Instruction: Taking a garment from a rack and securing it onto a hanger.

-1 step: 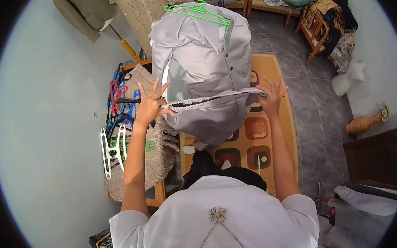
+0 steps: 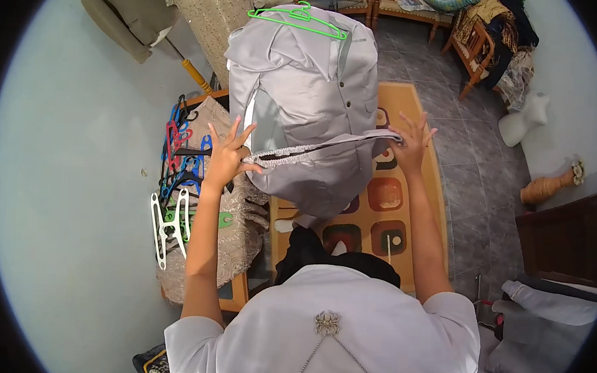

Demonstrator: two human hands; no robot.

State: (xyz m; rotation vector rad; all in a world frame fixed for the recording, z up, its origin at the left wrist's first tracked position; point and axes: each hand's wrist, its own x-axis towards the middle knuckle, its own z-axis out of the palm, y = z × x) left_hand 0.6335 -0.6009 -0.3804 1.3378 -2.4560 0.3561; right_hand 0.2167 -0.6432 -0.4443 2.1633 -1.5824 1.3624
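Between my two hands stretches the elastic-gathered waistband (image 2: pixel 334 145) of a light grey garment, likely trousers or a skirt; its lower part hangs away from me and I cannot make out its full shape. My left hand (image 2: pixel 225 161) pinches the left end of the waistband between thumb and fingers, other fingers spread. The right end is pinched in my right hand (image 2: pixel 410 146), with its outer fingers raised. Just beyond lies a light grey suit jacket (image 2: pixel 304 85) with dark buttons. A bright green hanger (image 2: pixel 299 15) rests across the jacket's far end.
On the left, several coloured hangers (image 2: pixel 179 153) lie over a beige lace cloth (image 2: pixel 217 263). A patterned orange rug (image 2: pixel 401 94) covers the floor underneath. Wooden chairs (image 2: pixel 479 57) with fabrics stand far right, near a white mannequin torso (image 2: pixel 525 119) and a clay vase (image 2: pixel 548 188).
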